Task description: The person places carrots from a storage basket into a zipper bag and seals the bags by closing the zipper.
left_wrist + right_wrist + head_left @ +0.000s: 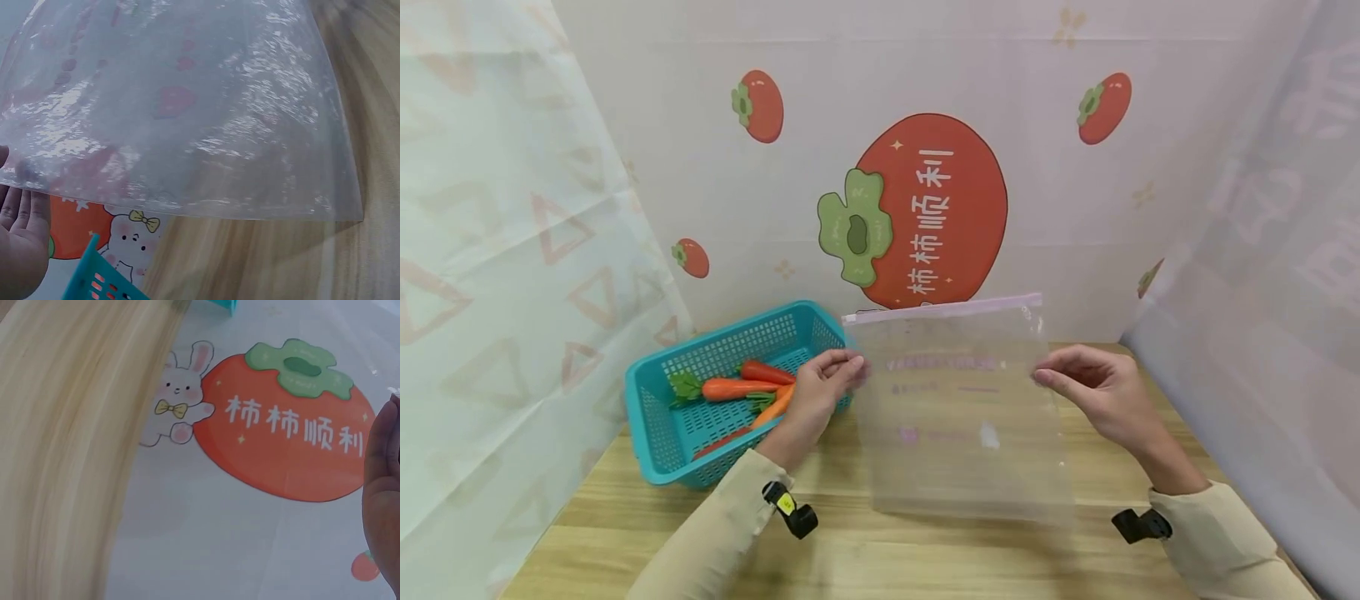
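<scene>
One clear zip bag [958, 417], held spread flat between my hands, its pinkish strip [943, 308] uppermost. My left hand [820, 400] pinches the left edge between thumb and fingers, a little below the top corner; the bag lies to its right. My right hand [1093, 392] pinches the right edge at about the same height, bag to its left. Bottom edge hangs low over the wooden table [820, 567]; contact with it, cannot tell. Just beyond my left hand: turquoise basket [636, 408], perforated, holding carrots [737, 389], some with green tops. Behind the bag, a pale backdrop [1060, 225] printed with red fruit and white characters.
</scene>
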`<state>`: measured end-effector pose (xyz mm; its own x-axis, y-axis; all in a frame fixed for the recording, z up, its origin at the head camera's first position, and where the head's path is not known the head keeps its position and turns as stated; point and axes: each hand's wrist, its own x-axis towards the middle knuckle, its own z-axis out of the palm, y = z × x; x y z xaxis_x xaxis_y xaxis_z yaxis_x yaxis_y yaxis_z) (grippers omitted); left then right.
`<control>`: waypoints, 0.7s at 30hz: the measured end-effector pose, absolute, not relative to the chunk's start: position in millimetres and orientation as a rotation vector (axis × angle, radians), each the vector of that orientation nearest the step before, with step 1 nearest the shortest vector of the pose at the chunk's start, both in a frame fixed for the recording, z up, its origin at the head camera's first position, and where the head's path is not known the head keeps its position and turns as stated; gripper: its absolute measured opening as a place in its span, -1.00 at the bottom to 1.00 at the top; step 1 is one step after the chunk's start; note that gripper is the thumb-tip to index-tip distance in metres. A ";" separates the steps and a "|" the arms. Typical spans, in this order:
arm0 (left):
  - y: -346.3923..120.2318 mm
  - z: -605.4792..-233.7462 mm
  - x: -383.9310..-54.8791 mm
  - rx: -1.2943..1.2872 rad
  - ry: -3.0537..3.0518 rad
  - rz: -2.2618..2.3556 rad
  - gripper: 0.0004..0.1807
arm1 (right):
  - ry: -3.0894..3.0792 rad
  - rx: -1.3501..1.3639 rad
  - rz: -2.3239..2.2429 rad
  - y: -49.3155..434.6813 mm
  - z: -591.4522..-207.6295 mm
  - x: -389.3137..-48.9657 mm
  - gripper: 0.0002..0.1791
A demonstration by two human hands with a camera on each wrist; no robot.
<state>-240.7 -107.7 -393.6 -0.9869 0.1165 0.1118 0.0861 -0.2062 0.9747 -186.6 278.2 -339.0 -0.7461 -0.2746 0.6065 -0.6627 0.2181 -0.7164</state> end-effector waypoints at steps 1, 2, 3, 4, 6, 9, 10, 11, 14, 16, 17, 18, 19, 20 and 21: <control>-108.6 -389.3 -241.4 0.266 1.969 2.426 -0.68 | -2.177 0.845 1.524 280.1 -339.9 -187.1 -0.80; -109.6 -385.5 -241.8 0.280 1.973 2.437 -0.69 | -2.200 0.820 1.514 281.7 -340.8 -187.7 -0.81; -110.3 -381.6 -241.9 0.293 1.969 2.453 -0.70 | -2.215 0.805 1.510 283.0 -341.5 -188.2 -0.83; -111.0 -378.6 -242.0 0.305 1.972 2.463 -0.70 | -2.225 0.791 1.512 284.0 -342.0 -188.7 -0.84; -111.5 -374.0 -241.8 0.328 1.984 2.469 -0.70 | -2.233 0.764 1.518 285.1 -342.2 -190.0 -0.85; -110.7 -370.6 -240.8 0.367 2.008 2.466 -0.71 | -2.226 0.720 1.527 284.5 -340.7 -192.3 -0.87; -110.1 -370.1 -240.3 0.378 2.011 2.468 -0.72 | -2.227 0.698 1.523 283.7 -339.5 -193.3 -0.88; -109.3 -370.0 -239.8 0.389 2.020 2.465 -0.72 | -2.222 0.674 1.532 282.5 -337.9 -194.5 -0.88; -107.0 -370.4 -237.8 0.407 2.050 2.452 -0.73 | -2.215 0.596 1.544 277.9 -331.9 -197.9 -0.86; -105.6 -371.6 -236.4 0.411 2.065 2.439 -0.74 | -2.188 0.552 1.598 274.4 -327.7 -200.4 -0.82; -104.7 -371.9 -235.4 0.416 2.077 2.431 -0.74 | -2.164 0.536 1.633 272.9 -325.8 -201.8 -0.80; -104.1 -372.5 -234.7 0.422 2.092 2.420 -0.74 | -2.146 0.521 1.656 271.6 -324.0 -203.1 -0.78; -103.5 -373.0 -233.9 0.432 2.105 2.413 -0.74 | -2.130 0.510 1.676 270.9 -322.5 -204.5 -0.77; -103.0 -373.3 -232.9 0.443 2.121 2.405 -0.75 | -2.108 0.500 1.705 270.2 -321.0 -206.0 -0.76; -102.7 -373.5 -231.9 0.458 2.142 2.394 -0.75 | -2.093 0.495 1.723 269.8 -319.7 -207.4 -0.75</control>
<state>-231.9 -102.7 -373.5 -0.9549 0.1097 0.2761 0.2622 -0.1254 0.9568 -207.4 269.8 -319.7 -0.8644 -0.0274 0.5021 -0.4980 0.1845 -0.8473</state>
